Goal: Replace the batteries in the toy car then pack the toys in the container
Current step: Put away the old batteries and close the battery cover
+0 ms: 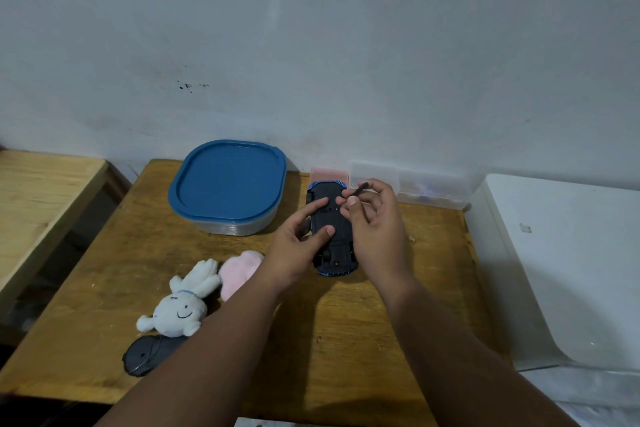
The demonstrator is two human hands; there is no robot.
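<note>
While the toy car (pixel 333 229) lies belly-up on the wooden tabletop (pixel 346 340), just right of centre, the left hand (pixel 298 246) rests two spread fingers on its dark underside, not gripping it. The right hand (pixel 374 215) pinches a thin dark tool (pixel 360 189) over the car's far half, fingers closed on it. At ten o'clock from the car sits the container (pixel 227 185), blue lid on. At eight o'clock lie a white plush toy (pixel 183 305), a pink plush (pixel 239 270) touching it, and a dark flat toy (pixel 149 354) nearer. At one o'clock stands a clear plastic case (pixel 408 184) against the wall.
</note>
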